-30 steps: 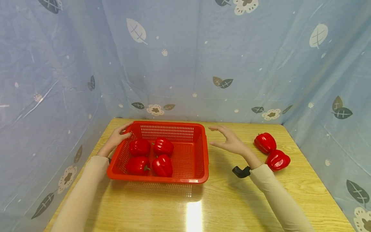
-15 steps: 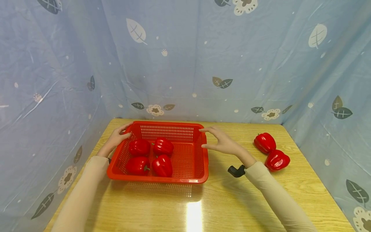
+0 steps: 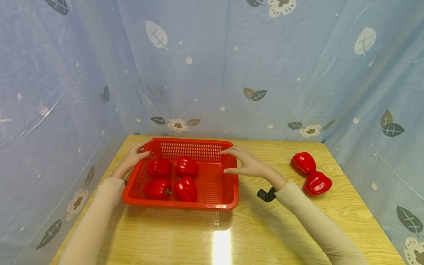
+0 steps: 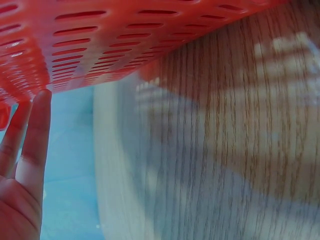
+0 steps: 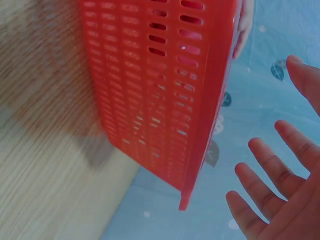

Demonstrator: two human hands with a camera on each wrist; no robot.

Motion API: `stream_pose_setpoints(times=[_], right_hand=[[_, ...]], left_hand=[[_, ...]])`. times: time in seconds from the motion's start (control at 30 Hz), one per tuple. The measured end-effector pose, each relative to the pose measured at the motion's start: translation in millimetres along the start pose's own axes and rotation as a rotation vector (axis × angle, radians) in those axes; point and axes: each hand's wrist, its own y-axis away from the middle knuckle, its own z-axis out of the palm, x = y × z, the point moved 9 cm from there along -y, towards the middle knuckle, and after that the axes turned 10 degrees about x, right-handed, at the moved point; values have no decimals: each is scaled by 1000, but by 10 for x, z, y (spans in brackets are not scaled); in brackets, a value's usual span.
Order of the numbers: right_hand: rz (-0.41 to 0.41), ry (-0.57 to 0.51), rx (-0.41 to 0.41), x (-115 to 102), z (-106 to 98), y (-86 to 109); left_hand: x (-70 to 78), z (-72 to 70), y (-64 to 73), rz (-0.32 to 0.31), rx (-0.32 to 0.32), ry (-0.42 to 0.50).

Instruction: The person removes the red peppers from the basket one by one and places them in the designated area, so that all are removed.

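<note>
A red plastic basket (image 3: 210, 205) with slotted walls sits left of centre on the table and holds several red bell peppers (image 3: 185, 189) in its left half. At its left rim, my left hand (image 3: 131, 157) grips with the thumb over the edge and the fingers along the outside; the left wrist view shows fingertips (image 4: 42, 100) right at the slotted wall. My right hand (image 3: 250, 165) is spread at the right rim, thumb and fingers apart and overlapping the basket's right end. In the right wrist view its fingers (image 5: 270, 162) are apart from the wall, holding nothing.
Two more red bell peppers, one farther back (image 3: 303, 163) and one nearer (image 3: 317, 183), lie side by side on the right of the wooden table (image 3: 271, 228). A blue patterned curtain (image 3: 198, 73) closes off the back and both sides.
My right hand has moved left from beside the basket to over its right rim. The left hand, basket and peppers have stayed in place.
</note>
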Motion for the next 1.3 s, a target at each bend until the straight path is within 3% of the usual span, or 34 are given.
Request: stream_pose_setpoints(times=[0.23,0.57,0.83,1.1,1.3], right_hand=[[-47,52,-57,-122,76,-62],[-117,64,-87,-336,11,-257],[-132,93,-136,-487,91,-402],[-187,69,-174,-606,251,-530],[-180,67,-187,-618,373,-592]], left_hand=[[109,30,35,4,4,-26],[-134,-15,-48,20,12,-29],[113,33,53,-14,6,-17],[126,16,61,-24,19,-41],[145,32,55,-7,16,-29]])
